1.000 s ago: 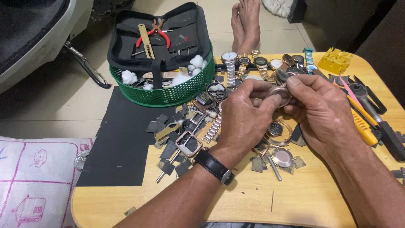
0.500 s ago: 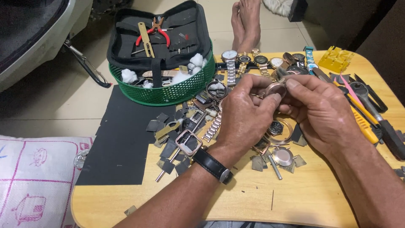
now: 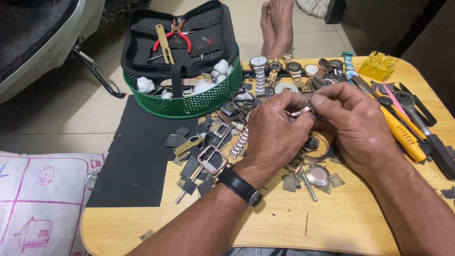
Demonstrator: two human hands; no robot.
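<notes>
Two hands meet above the clutter; the left hand [image 3: 275, 135] and right hand [image 3: 353, 125] both pinch a small rose-gold metal piece [image 3: 302, 112] between fingertips, most of it hidden by the fingers, so its kind is hard to make out; a black wristwatch [image 3: 241, 186] circles the left wrist; beneath lie loose watch parts [image 3: 208, 159] on a rounded wooden table [image 3: 341, 223]; a black mat [image 3: 137, 156] overhangs its edge; a green basket [image 3: 189, 105] holds a tool case; yellow-handled tools [image 3: 403, 135] run off right; tiled floor [image 3: 57, 118] lies beyond.
</notes>
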